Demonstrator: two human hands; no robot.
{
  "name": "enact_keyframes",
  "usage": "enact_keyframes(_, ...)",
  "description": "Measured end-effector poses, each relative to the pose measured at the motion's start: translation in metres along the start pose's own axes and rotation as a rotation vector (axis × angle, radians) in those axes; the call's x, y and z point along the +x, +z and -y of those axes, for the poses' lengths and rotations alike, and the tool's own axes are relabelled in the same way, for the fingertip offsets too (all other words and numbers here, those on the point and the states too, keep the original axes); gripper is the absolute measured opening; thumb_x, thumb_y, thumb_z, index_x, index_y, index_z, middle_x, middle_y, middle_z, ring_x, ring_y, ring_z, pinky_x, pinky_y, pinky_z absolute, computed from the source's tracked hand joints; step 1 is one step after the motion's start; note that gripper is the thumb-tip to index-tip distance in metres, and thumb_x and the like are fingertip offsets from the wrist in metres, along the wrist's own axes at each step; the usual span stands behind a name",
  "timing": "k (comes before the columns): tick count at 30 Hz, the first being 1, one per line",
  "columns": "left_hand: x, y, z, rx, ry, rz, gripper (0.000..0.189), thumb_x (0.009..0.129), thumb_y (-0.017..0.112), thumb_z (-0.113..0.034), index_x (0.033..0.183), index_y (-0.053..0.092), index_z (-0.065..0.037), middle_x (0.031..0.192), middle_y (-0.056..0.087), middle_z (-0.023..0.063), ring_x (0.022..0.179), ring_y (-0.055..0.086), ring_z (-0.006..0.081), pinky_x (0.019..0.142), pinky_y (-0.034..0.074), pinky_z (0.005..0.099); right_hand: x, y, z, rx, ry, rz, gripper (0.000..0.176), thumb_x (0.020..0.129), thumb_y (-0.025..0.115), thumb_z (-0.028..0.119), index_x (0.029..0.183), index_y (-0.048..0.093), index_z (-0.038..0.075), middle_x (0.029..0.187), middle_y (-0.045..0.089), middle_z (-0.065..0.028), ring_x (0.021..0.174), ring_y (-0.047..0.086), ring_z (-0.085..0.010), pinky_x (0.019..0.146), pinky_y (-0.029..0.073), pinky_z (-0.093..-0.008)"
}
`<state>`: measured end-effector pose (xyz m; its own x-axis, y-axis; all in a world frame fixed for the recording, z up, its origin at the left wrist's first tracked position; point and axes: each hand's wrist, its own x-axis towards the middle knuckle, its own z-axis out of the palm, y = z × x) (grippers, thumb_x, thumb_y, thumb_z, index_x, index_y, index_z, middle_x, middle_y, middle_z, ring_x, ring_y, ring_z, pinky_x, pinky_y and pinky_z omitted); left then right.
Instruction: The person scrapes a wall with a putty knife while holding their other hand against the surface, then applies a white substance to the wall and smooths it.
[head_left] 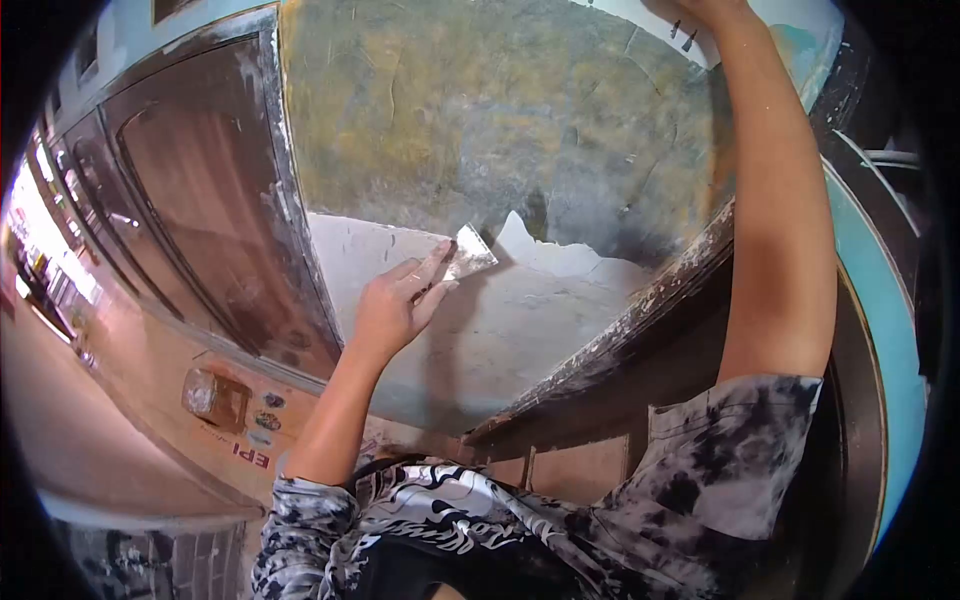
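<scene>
My left hand [395, 305] is closed around a putty knife [472, 254], its metal blade pointing up and to the right against the wall. The blade lies near the boundary between a pale smooth layer [385, 265] and a rough grey-green and yellowish patch [400, 120]. Just right of the blade, the pale layer has a jagged edge with a pointed peak. My right hand [705, 10] is raised at the top edge of the view, by a white surface with two small dark fittings [683, 36]. Its fingers are mostly cut off, so what they do is hidden.
A brown framed panel [200, 190] stands at the left. A worn dark ledge [630, 315] slants below the wall patch on the right. On the floor at lower left are a clear brownish container [215, 398] and some dark lumps [268, 418]. Turquoise trim [880, 310] curves along the right.
</scene>
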<state>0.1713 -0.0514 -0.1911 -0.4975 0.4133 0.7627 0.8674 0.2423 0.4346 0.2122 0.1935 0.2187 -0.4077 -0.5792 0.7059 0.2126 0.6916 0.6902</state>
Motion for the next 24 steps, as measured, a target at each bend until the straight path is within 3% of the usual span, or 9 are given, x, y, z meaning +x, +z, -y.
enact_keyframes(6,0.007,0.000,0.024,-0.080,-0.067,0.012,0.060,0.088,0.081,-0.021,0.144,0.061,-0.011,0.086,0.069,0.0153,0.066,0.064,0.0302,0.062,0.053,0.0363,0.000,0.014,-0.009,-0.116,-0.086,0.032,0.083,0.089,0.064,0.056,0.159,0.041,0.018,0.168,0.031,-0.0121,0.156,0.024,-0.0377,0.125,0.019,-0.0567)
enact_keyframes(8,0.013,0.001,0.033,-0.023,0.054,0.017,0.058,0.090,0.079,-0.023,0.144,0.061,-0.011,0.085,0.067,0.0138,0.064,0.062,0.0304,0.061,0.052,0.0364,0.000,0.015,-0.009,-0.124,-0.104,0.055,0.086,0.088,0.064,0.058,0.160,0.039,0.019,0.170,0.029,-0.0108,0.157,0.022,-0.0378,0.126,0.015,-0.0590)
enact_keyframes(11,0.018,0.007,0.038,-0.027,0.078,0.079,0.054,0.092,0.077,-0.026,0.141,0.063,-0.011,0.082,0.064,0.0119,0.060,0.060,0.0300,0.057,0.050,0.0378,0.001,0.014,-0.009,-0.178,-0.189,0.188,0.090,0.087,0.059,0.064,0.162,0.035,0.020,0.171,0.025,-0.0098,0.159,0.017,-0.0360,0.126,0.009,-0.0606)
enact_keyframes(18,0.018,0.025,0.046,0.100,0.130,0.036,0.048,0.092,0.076,-0.024,0.138,0.067,-0.016,0.087,0.065,0.0065,0.064,0.064,0.0271,0.056,0.051,0.0379,-0.006,0.027,-0.008,-0.190,-0.261,0.150,0.089,0.089,0.059,0.064,0.163,0.033,0.022,0.172,0.025,-0.0087,0.158,0.018,-0.0364,0.126,0.011,-0.0603)
enact_keyframes(21,0.026,0.038,0.052,0.079,0.127,0.010,0.049,0.091,0.076,-0.022,0.140,0.067,-0.024,0.090,0.066,0.0040,0.067,0.065,0.0262,0.055,0.051,0.0374,-0.009,0.029,-0.009,-0.209,-0.207,0.155,0.087,0.088,0.060,0.065,0.162,0.035,0.025,0.171,0.026,-0.0076,0.158,0.020,-0.0360,0.126,0.013,-0.0601)
enact_keyframes(24,0.030,0.050,0.058,0.113,0.125,0.023,0.051,0.091,0.075,-0.021,0.141,0.065,-0.025,0.091,0.066,0.0036,0.067,0.065,0.0260,0.055,0.051,0.0376,-0.016,0.038,-0.003,-0.204,-0.155,0.079,0.085,0.087,0.063,0.063,0.161,0.039,0.028,0.170,0.029,-0.0061,0.157,0.022,-0.0355,0.126,0.015,-0.0597)
